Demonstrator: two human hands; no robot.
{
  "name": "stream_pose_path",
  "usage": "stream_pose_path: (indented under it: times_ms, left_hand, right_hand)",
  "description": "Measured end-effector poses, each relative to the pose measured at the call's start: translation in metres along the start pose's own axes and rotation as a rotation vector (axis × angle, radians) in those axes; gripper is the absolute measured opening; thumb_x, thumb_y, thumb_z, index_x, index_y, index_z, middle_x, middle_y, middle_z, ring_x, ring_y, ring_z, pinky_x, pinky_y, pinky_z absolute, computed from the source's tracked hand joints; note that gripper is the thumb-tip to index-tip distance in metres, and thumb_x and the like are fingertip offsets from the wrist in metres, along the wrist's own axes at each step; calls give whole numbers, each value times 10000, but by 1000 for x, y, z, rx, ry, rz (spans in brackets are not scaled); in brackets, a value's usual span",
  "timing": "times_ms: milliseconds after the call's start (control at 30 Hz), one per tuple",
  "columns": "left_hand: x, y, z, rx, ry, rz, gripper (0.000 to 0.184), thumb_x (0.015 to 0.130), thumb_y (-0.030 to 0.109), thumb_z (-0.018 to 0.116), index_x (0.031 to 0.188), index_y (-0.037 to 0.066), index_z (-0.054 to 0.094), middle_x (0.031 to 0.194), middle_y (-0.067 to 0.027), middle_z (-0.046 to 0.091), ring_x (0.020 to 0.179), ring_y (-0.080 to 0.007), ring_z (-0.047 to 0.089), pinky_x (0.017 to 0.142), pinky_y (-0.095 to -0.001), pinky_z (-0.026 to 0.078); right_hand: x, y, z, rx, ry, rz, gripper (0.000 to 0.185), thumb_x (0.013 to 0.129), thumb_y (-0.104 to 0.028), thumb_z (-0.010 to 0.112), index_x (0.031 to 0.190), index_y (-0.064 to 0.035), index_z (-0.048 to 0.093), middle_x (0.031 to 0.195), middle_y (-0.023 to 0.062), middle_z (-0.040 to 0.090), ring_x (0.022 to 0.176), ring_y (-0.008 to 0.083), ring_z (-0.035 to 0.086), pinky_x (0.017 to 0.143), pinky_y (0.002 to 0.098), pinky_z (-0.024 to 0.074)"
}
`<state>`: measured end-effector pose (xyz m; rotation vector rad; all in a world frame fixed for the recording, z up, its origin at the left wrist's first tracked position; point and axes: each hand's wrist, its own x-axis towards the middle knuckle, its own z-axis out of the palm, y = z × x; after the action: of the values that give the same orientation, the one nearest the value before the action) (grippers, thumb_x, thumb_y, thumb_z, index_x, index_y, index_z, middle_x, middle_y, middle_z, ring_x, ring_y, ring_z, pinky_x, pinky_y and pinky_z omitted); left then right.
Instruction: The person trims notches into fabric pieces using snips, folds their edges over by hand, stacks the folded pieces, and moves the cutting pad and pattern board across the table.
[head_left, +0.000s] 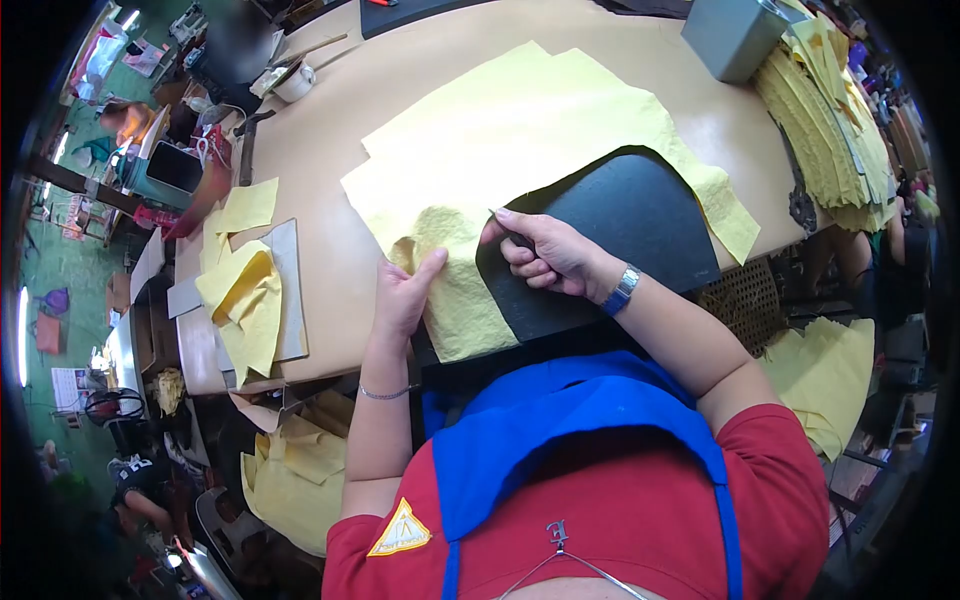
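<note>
A large yellow sheet, which looks like soft leather, lies across the table and a black board. Its near flap has a wrinkled surface. My left hand is closed on this flap, thumb on top, and a fold bulges beside the fingers. At the flap's inner edge, over the black board, my right hand is closed in a pinch. A tiny dark tip shows at its thumb and forefinger; what it belongs to is hidden.
Yellow scraps lie on a grey board at left. A stack of yellow sheets and a grey metal block are at right. A white cup stands at the far left. More yellow pieces hang beside the table.
</note>
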<state>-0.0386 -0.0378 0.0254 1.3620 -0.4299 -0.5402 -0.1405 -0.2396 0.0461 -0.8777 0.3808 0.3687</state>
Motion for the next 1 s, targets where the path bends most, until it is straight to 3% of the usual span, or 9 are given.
stream_pose_path:
  times_ms: [1000]
  left_hand:
    - [1, -3, -2, 26, 22, -29, 337, 882, 51, 683, 1192, -30, 580, 1053, -90, 668, 885, -148, 671, 774, -292, 570]
  right_hand:
    - [-4, 1, 4, -108, 17, 10, 391, 1061, -377, 366, 1031, -36, 556, 607, -49, 371, 433, 27, 267, 359, 175, 256]
